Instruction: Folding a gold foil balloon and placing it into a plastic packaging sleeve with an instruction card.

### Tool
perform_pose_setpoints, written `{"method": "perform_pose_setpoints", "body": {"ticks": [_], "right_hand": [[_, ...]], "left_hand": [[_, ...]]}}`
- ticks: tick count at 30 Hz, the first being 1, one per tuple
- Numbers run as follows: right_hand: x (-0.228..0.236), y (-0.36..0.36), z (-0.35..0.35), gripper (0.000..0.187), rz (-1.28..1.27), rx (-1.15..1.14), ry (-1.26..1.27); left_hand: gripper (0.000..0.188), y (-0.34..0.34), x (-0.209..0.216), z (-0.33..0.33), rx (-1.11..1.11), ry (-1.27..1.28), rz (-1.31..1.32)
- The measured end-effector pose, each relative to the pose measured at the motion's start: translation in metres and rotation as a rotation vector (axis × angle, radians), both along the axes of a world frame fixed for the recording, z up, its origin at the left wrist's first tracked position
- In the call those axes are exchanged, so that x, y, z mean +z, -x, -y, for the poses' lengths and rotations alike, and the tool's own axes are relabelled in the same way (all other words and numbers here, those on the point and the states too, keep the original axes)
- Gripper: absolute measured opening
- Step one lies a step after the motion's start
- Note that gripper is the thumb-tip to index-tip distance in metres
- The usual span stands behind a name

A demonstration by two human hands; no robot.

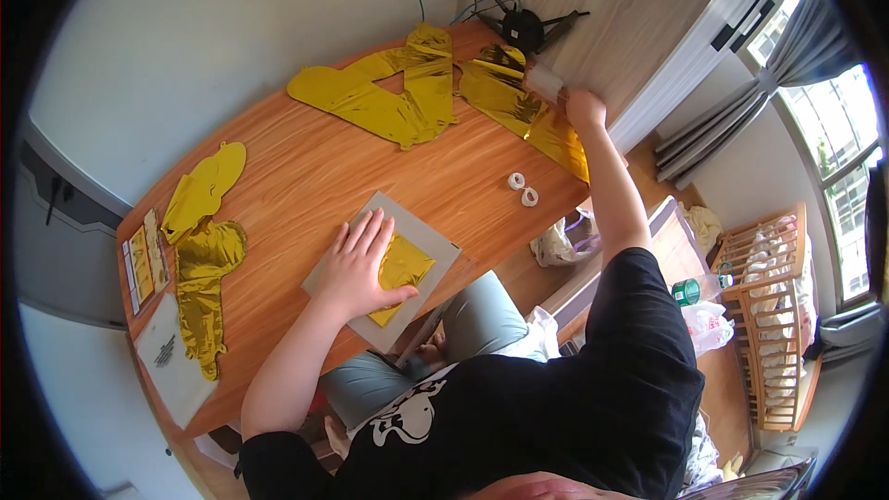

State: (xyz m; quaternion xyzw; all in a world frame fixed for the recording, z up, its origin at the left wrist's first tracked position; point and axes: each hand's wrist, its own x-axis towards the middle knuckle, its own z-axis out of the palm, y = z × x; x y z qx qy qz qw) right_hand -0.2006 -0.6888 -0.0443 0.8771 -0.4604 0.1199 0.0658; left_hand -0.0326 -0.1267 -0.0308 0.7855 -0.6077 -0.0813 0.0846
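Observation:
My left hand [356, 264] lies flat with its fingers apart, pressing on a folded gold foil balloon [405, 270] and the grey card [375, 213] under it, at the table's near edge. Far to the right, my right hand [585, 108] is closed at the end of a whitish translucent piece [544, 83] whose kind I cannot make out. Below that hand a flat gold foil balloon [505, 97] stretches along the table's right edge. To its left lies another flat foil balloon [370, 97], shaped with an opening in it.
On the wooden table [278, 194], two small white ribbon rolls [523, 190] sit right of centre. More gold foil balloons [208, 264] lie at the left, beside a printed card [143, 259] and a pale sheet [171, 361]. A black router [523, 30] stands at the back corner.

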Motion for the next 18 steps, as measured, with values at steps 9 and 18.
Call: {"method": "perform_pose_setpoints", "body": {"ticks": [9,18], "right_hand": [[-0.003,0.023,0.005,0.028,-0.041,-0.021,0.045],[-0.004,0.048,-0.011,0.027,0.123,-0.033,-0.036]], "left_hand": [[0.117,-0.003,-0.006,0.003,-0.007,0.035,0.026],[0.118,0.003,-0.001,0.0,-0.012,0.004,0.033]]}}
